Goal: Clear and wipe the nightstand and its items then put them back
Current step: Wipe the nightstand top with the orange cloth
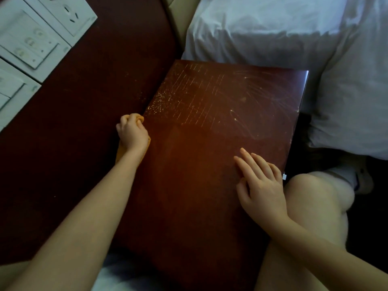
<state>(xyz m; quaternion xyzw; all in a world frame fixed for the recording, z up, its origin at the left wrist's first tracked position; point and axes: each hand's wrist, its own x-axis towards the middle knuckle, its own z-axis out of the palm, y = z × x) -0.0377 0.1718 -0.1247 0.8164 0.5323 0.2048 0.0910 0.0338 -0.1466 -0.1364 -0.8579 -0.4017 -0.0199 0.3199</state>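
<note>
Scratched nightstand (pixel 199 164); cloth (pixel 120 153) at left edge.

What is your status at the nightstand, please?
Left hand grips cloth at nightstand left edge. Right hand flat on top. Pale streaks on far half; no obstruction seen.

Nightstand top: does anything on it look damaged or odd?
Yes. The nightstand shows pale parallel lines, speckles and curved streaks on its far half; the near half looks plain. Scratches or residue, I cannot tell.
</note>
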